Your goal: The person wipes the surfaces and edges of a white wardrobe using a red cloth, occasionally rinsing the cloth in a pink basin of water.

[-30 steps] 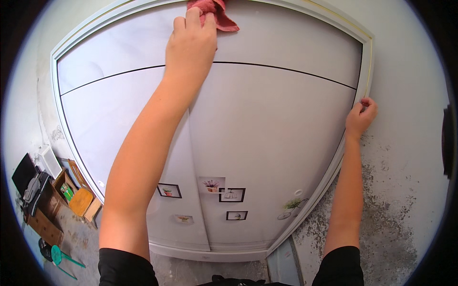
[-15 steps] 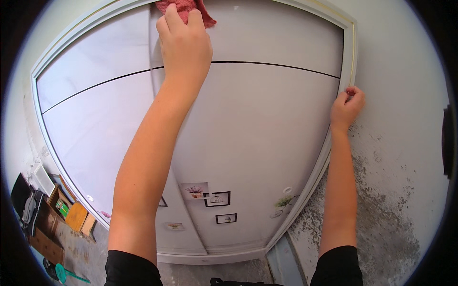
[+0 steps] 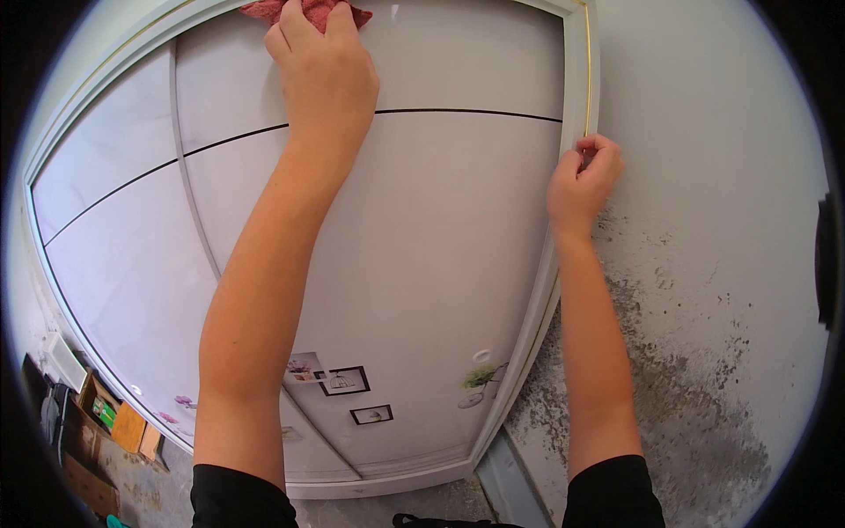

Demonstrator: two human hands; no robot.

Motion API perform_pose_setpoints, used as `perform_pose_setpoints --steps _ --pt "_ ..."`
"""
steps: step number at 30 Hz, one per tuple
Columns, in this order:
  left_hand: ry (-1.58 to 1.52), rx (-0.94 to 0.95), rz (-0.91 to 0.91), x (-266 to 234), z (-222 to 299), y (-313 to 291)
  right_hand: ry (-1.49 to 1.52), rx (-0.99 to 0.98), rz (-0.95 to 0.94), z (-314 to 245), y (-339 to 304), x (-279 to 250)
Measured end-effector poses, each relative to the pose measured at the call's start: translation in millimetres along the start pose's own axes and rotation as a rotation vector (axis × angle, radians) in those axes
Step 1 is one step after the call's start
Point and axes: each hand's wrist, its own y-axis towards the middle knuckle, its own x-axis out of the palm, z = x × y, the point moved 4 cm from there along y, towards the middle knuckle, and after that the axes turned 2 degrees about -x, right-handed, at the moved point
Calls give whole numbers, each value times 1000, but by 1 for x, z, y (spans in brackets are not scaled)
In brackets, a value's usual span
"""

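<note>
A white wardrobe with sliding doors (image 3: 422, 246) fills the middle of the view, crossed by a thin black line. High on the door, near the top edge, my left hand (image 3: 326, 75) is closed on a red cloth (image 3: 359, 16) and presses it to the panel. Part of the cloth is hidden under my fingers or cut off by the upper edge. On the right, my right hand (image 3: 584, 185) has its fingers curled at the outer edge of the wardrobe frame (image 3: 576, 70), beside a thin gold strip (image 3: 589, 53). It appears to grip that edge.
Dark mould-like stains (image 3: 678, 414) spread over the wall right of the wardrobe. Small framed-picture prints (image 3: 345, 381) decorate the lower door. At the lower left stand an orange-brown wooden piece (image 3: 128, 428), boxes (image 3: 88, 480) and other clutter on the floor.
The view has turned to the right, so the wardrobe sits farther left. My left hand and the cloth have moved right across the door, away from the seam. My right hand stays at the frame.
</note>
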Motion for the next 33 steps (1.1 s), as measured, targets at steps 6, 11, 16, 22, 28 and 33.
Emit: perform_pose_setpoints --steps 6,11,16,22,28,33 --pt "-114 0 29 15 46 1 14 -21 -7 1 2 0" --pt "-139 2 -16 17 74 3 7 -96 -32 8 2 1" --pt "-233 140 -122 37 110 -11 21 -82 -29 1 3 -1" --pt "-321 166 -177 54 139 -15 2 -116 -27 2 2 1" --pt "-449 171 -79 46 152 -6 25 -119 -25 4 2 0" --pt "-522 210 -97 51 147 -3 45 -107 -27 3 1 1"
